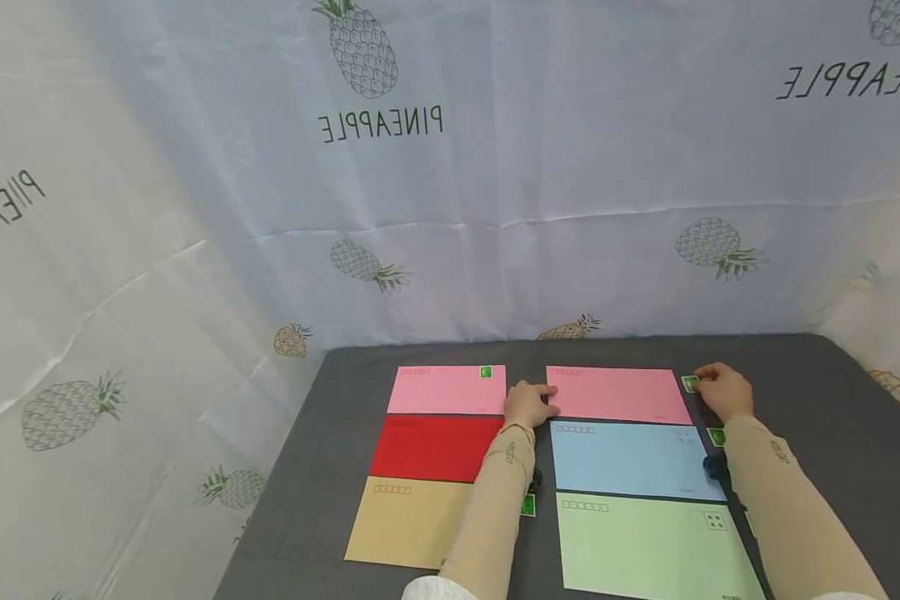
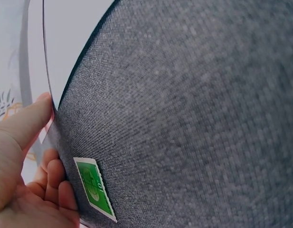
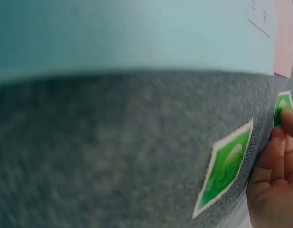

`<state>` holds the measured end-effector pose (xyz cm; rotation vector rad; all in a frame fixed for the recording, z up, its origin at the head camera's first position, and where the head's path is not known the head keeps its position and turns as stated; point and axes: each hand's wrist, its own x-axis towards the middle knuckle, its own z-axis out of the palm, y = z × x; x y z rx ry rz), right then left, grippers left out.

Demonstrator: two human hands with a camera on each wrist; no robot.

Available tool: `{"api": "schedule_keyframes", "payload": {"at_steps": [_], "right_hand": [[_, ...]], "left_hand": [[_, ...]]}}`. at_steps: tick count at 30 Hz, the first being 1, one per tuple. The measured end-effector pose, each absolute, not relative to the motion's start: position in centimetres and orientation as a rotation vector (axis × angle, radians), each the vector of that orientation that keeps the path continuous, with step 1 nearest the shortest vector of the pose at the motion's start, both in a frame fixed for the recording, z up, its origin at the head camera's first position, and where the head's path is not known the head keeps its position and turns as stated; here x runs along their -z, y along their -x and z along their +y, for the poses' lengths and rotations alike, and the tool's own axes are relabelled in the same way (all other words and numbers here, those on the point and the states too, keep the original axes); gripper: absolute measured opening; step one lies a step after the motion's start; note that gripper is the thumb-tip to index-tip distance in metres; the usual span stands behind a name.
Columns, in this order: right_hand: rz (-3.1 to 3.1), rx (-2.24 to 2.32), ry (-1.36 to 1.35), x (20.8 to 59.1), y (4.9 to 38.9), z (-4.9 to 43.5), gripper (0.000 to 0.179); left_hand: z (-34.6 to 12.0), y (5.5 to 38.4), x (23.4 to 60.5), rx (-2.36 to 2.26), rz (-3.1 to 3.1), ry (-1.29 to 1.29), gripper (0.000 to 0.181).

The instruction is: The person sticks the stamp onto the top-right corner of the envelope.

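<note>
My left hand rests between two pink envelopes, its thumb at the left edge of the right-hand pink envelope. A green stamp lies on the cloth beside its fingers in the left wrist view. Just off that envelope's right edge, my right hand pinches a green stamp between thumb and fingers. Closer to me lies another green stamp, flat on the cloth near the right hand. The left-hand pink envelope bears a green stamp at its upper right.
Below the pink envelopes lie a red envelope, a yellow envelope, a blue envelope and a light green envelope. One more stamp lies beside the left forearm. Dark grey cloth covers the table.
</note>
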<state>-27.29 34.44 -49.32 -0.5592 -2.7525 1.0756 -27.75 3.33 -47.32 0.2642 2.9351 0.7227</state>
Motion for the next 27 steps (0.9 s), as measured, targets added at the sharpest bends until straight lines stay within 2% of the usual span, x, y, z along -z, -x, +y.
{"api": "schedule_keyframes", "payload": {"at_steps": [20, 27], "right_hand": [[-2.649, -1.5, 0.348, 48.4, 28.1, 34.0, 0.056], [-2.653, -1.542, 0.331, 49.0, 29.0, 33.0, 0.051]], "left_hand": [[3.0, 27.8, 47.4, -0.736, 2.939, -0.318, 0.041], [3.0, 27.7, 47.3, -0.741, 2.939, -0.327, 0.041]]}}
